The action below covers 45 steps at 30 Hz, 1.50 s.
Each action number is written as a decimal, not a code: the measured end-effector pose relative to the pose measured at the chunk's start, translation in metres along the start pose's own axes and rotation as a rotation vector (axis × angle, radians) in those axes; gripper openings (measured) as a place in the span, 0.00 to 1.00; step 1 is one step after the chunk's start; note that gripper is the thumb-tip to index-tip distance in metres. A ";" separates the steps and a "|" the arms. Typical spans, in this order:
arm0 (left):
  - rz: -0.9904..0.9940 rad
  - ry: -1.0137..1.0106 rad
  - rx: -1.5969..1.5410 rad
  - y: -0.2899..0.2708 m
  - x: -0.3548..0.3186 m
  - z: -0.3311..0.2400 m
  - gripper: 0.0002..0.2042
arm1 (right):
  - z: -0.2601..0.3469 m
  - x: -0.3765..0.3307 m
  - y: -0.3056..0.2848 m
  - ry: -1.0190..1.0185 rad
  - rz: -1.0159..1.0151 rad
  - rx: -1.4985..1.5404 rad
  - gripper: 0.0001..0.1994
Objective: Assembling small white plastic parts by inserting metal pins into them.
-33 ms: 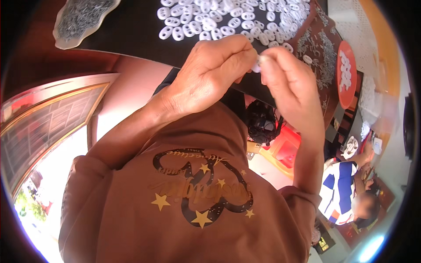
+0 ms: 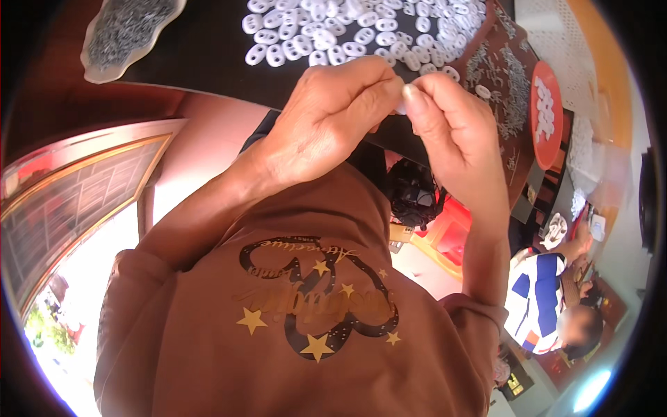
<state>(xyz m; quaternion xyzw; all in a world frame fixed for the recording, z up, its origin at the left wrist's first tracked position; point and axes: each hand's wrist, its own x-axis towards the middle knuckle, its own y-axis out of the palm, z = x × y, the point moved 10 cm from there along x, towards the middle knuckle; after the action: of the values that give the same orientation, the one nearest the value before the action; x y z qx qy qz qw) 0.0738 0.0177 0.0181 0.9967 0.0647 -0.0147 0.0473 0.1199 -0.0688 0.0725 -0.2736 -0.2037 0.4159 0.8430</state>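
Note:
My left hand (image 2: 326, 128) and my right hand (image 2: 455, 139) meet fingertip to fingertip just above the near edge of a dark table (image 2: 201, 62). Between the pinched fingertips a small white piece (image 2: 401, 108) barely shows; most of it is hidden by the fingers. Just beyond the hands lies a heap of white oval two-hole pieces (image 2: 347, 31). My brown sleeves and a brown top with gold stars (image 2: 313, 313) fill the lower picture.
A pale tray of small grey metal parts (image 2: 128, 31) sits at the table's far left. At right are loose metal parts (image 2: 504, 80) and a red round dish (image 2: 547, 115) with white pieces. Another person in a blue-and-white shirt (image 2: 535, 299) sits at lower right.

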 end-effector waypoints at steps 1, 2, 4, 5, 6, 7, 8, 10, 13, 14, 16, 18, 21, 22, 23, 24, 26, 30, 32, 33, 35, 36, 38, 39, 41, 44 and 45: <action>0.010 0.007 -0.005 0.004 0.000 -0.002 0.11 | 0.005 -0.001 -0.004 -0.084 -0.009 -0.063 0.08; -0.029 0.034 0.041 0.004 0.000 -0.005 0.10 | -0.001 -0.005 -0.017 0.010 -0.059 -0.062 0.08; -0.073 0.077 0.094 0.001 0.001 -0.012 0.08 | -0.023 -0.019 -0.056 0.178 -0.222 -0.062 0.08; -0.076 0.081 0.094 0.000 0.003 -0.011 0.08 | -0.038 -0.028 -0.084 0.276 -0.339 -0.122 0.09; -0.074 0.106 0.119 0.001 0.004 -0.011 0.08 | -0.056 -0.040 -0.114 0.341 -0.427 -0.180 0.10; -0.072 0.129 0.144 0.002 0.004 -0.011 0.09 | -0.072 -0.048 -0.144 0.347 -0.504 -0.294 0.10; -0.049 0.135 0.130 0.005 0.006 -0.013 0.09 | -0.080 -0.059 -0.171 0.417 -0.537 -0.328 0.11; -0.016 0.149 0.109 0.011 0.006 -0.012 0.08 | -0.125 -0.070 -0.217 0.472 -0.521 -0.441 0.12; -0.039 0.269 0.055 0.011 0.003 -0.018 0.08 | -0.139 -0.062 -0.219 0.552 -0.467 -0.572 0.13; -0.047 0.270 0.058 0.008 0.003 -0.020 0.08 | -0.139 -0.060 -0.214 0.595 -0.447 -0.604 0.13; 0.081 0.208 0.103 0.015 0.000 -0.018 0.10 | -0.108 -0.039 -0.179 0.431 -0.416 -0.564 0.12; 0.084 0.206 0.104 0.013 -0.002 -0.016 0.09 | -0.069 -0.006 -0.123 0.216 -0.325 -0.455 0.10; 0.111 0.252 0.117 0.014 -0.002 -0.019 0.09 | -0.024 0.022 -0.056 -0.113 -0.089 -0.402 0.07; 0.103 0.285 0.138 0.014 -0.003 -0.021 0.09 | -0.022 0.028 -0.041 -0.066 -0.026 -0.428 0.07; 0.099 0.281 0.136 0.013 -0.003 -0.020 0.09 | -0.020 0.032 -0.027 -0.019 0.039 -0.454 0.07; 0.080 0.299 0.146 0.012 -0.003 -0.022 0.09 | -0.019 0.037 -0.021 -0.044 0.046 -0.485 0.08; 0.056 0.315 0.153 0.010 -0.003 -0.022 0.09 | -0.017 0.047 -0.020 -0.095 0.034 -0.500 0.07; 0.050 0.349 0.120 0.006 -0.003 -0.025 0.10 | -0.019 0.063 -0.013 -0.141 0.086 -0.639 0.06; 0.048 0.345 0.125 0.005 -0.002 -0.024 0.10 | -0.019 0.066 -0.007 -0.149 0.123 -0.701 0.06; 0.047 0.349 0.098 0.004 -0.003 -0.024 0.10 | -0.018 0.067 -0.004 -0.148 0.145 -0.740 0.05; 0.043 0.351 0.069 0.003 -0.004 -0.024 0.10 | -0.019 0.068 0.002 -0.148 0.172 -0.777 0.06; 0.039 0.347 0.073 0.002 -0.004 -0.024 0.09 | -0.020 0.070 0.003 -0.154 0.171 -0.840 0.05; 0.033 0.343 0.076 0.001 -0.004 -0.024 0.09 | -0.022 0.072 0.006 -0.162 0.173 -0.901 0.05; 0.028 0.342 0.068 0.001 -0.004 -0.024 0.09 | -0.022 0.072 0.006 -0.178 0.159 -0.912 0.05; 0.022 0.340 0.061 0.000 -0.004 -0.022 0.09 | -0.027 0.072 0.005 -0.194 0.145 -0.923 0.05; 0.030 0.322 0.056 0.001 -0.003 -0.020 0.09 | -0.022 0.067 -0.007 -0.250 0.036 -0.823 0.04; 0.024 0.278 0.006 -0.001 -0.003 -0.016 0.08 | -0.028 0.067 -0.018 -0.080 0.004 -0.580 0.05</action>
<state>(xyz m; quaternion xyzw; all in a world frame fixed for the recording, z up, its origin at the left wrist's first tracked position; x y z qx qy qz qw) 0.0711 0.0199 0.0343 0.9899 0.0588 0.1240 0.0349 0.1847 -0.0312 0.0700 -0.4869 -0.3468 0.3527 0.7199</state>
